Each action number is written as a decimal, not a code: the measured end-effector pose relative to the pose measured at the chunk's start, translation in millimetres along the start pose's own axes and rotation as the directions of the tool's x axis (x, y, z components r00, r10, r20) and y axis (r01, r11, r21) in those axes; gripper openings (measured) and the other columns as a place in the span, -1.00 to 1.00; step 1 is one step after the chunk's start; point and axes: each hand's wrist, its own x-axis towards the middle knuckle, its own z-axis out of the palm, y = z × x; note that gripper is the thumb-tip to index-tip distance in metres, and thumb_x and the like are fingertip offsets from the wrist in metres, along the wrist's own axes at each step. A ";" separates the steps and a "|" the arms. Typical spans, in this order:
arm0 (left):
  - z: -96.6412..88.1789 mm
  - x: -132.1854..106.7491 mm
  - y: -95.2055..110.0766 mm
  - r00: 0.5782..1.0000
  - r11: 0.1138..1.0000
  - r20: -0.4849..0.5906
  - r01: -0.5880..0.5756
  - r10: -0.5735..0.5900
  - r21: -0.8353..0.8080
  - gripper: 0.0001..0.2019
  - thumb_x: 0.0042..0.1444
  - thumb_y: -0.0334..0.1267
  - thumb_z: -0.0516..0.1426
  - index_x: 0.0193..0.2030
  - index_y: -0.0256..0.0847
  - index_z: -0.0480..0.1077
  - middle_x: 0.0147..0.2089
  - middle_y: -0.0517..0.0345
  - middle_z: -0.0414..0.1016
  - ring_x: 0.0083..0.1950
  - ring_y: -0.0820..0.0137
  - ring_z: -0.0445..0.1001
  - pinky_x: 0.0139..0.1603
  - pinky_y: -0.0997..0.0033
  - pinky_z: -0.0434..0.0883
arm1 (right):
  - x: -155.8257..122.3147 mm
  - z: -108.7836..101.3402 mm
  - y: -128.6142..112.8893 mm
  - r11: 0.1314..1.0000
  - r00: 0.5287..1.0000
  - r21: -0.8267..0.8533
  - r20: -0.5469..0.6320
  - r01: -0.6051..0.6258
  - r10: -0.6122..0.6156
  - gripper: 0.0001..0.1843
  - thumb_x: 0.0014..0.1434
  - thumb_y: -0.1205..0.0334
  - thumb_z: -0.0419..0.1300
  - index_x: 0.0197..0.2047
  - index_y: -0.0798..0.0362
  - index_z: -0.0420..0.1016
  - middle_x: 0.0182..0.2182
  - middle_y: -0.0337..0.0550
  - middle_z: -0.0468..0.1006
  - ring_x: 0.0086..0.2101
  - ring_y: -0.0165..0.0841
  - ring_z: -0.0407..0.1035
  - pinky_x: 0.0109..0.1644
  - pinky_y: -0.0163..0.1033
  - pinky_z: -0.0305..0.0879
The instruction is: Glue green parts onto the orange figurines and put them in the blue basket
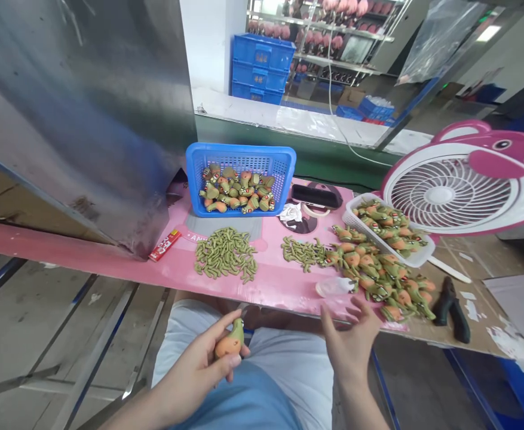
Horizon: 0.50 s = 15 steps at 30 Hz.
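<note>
My left hand point(205, 358) is closed around an orange and green toy figure point(231, 341), held low over my lap. My right hand point(350, 340) is open with fingers spread, just below the pink table edge point(270, 292). It holds nothing and is nearest a loose heap of the same toy figures point(380, 272). Two piles of small green parts point(226, 254) point(301, 251) lie on the pink surface in front of me. A blue basket point(241, 161) at the back holds more figures.
A white tray point(416, 258) of figures sits at the right, beside a pink bear-shaped fan point(459, 188). Black pliers point(453, 307) lie at the right. A small red pack point(165, 245) and a metal sheet point(82, 113) are at the left. Blue crates stand behind.
</note>
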 end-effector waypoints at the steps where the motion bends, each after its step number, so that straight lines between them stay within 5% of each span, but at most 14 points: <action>1: 1.4 -0.7 3.0 1.000 1.000 0.016 0.014 -0.014 0.006 -0.26 -0.03 -0.03 0.12 0.23 -0.30 -0.05 -0.22 0.05 0.40 -0.46 0.50 0.20 -0.41 0.46 0.21 | -6.8 1.9 -5.0 0.990 0.991 -0.060 0.040 0.126 -0.124 -0.52 0.05 0.05 0.16 -0.06 0.16 0.17 -0.20 0.05 0.27 -0.31 -0.25 0.25 -0.26 -0.15 0.21; 3: 4.9 -0.8 7.9 0.997 0.999 0.055 0.046 -0.047 0.015 -0.22 -0.05 -0.03 0.12 0.24 -0.34 -0.08 -0.21 0.04 0.39 -0.45 0.50 0.19 -0.39 0.44 0.21 | -17.9 13.1 -18.0 0.924 0.914 -0.096 0.214 0.371 -0.345 -0.75 0.20 0.12 0.01 -0.14 0.12 0.24 -0.34 -0.09 0.34 -0.41 -0.33 0.26 -0.36 -0.26 0.19; 6: 9.4 0.0 10.6 0.993 0.998 0.093 0.066 -0.066 0.002 -0.19 -0.07 -0.02 0.12 0.24 -0.37 -0.11 -0.20 0.04 0.37 -0.45 0.51 0.18 -0.37 0.44 0.22 | -25.2 41.8 -39.7 0.865 0.806 -0.073 0.409 0.496 -0.428 -0.71 0.26 0.13 -0.12 -0.36 0.06 0.30 -0.49 -0.19 0.36 -0.44 -0.34 0.27 -0.39 -0.27 0.13; 11: 9.9 -3.6 9.8 0.992 0.999 0.116 0.054 -0.054 0.000 -0.19 -0.07 0.00 0.11 0.23 -0.39 -0.12 -0.19 0.01 0.36 -0.45 0.51 0.16 -0.36 0.42 0.21 | -20.8 81.6 -63.7 0.818 0.791 -0.222 0.477 0.530 -0.383 -0.67 0.11 -0.01 0.11 -0.41 0.13 0.28 -0.48 -0.12 0.37 -0.44 -0.21 0.25 -0.39 -0.21 -0.02; 15: 7.4 -7.1 7.0 0.994 0.999 0.098 0.042 -0.043 0.008 -0.21 -0.04 -0.02 0.11 0.23 -0.38 -0.12 -0.19 0.00 0.36 -0.45 0.50 0.17 -0.38 0.43 0.21 | -18.1 89.8 -69.4 0.795 0.781 -0.261 0.501 0.547 -0.373 -0.79 0.05 0.18 0.22 -0.36 0.13 0.30 -0.45 -0.12 0.37 -0.41 -0.21 0.24 -0.36 -0.21 -0.04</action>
